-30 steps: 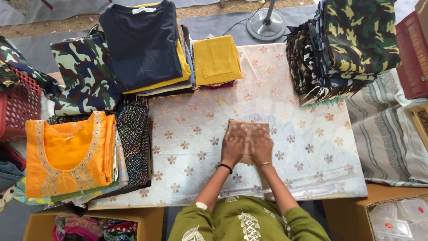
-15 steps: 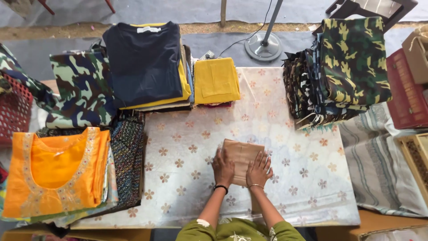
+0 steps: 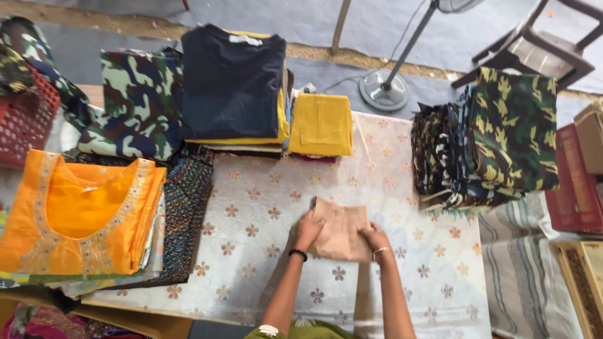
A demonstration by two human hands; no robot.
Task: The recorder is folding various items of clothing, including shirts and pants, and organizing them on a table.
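Note:
A small folded tan cloth lies on the white flower-print table cover near the front middle. My left hand grips its left edge, with a black band on that wrist. My right hand holds its lower right corner, with a bangle on that wrist. Both hands pinch the cloth from either side, and it looks slightly lifted and tilted.
Behind it lies a folded yellow cloth next to a navy shirt stack. Camouflage piles sit at back left and right. An orange garment stack is left, a fan stand and chair beyond.
My hands have shifted from pressing flat on top of the tan cloth to gripping its left and right edges. The camera view has tilted up and moved closer.

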